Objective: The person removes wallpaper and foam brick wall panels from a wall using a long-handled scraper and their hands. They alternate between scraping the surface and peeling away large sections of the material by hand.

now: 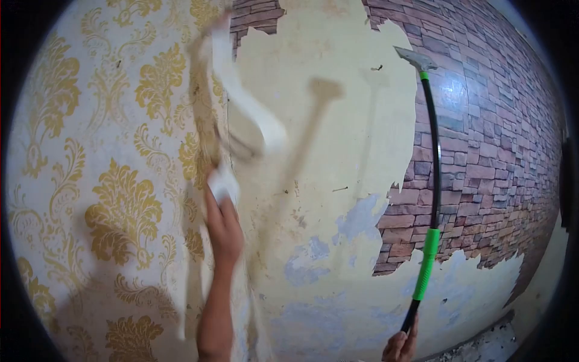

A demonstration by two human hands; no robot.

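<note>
My left hand [224, 232] is raised against the gold-patterned wallpaper [123, 205], at its right edge. Its fingers are closed on a white strip of wallpaper [247, 108], which curls out from the wall above the hand and is smeared by motion. At the bottom right, my right hand [401, 345] wraps round the black lower end of a long-handled scraper [435, 151]. The scraper stands nearly upright, with a green grip [427, 262] on its handle and its wide metal head [415, 59] at the top, in front of the brick-patterned wallpaper [482, 127].
Bare cream wall [344, 127] with bluish patches shows between the two wallpapers. Small nails [340, 189] stick out of it. Ragged paper edges border the brick pattern. Debris [482, 344] lies along the foot of the wall at lower right.
</note>
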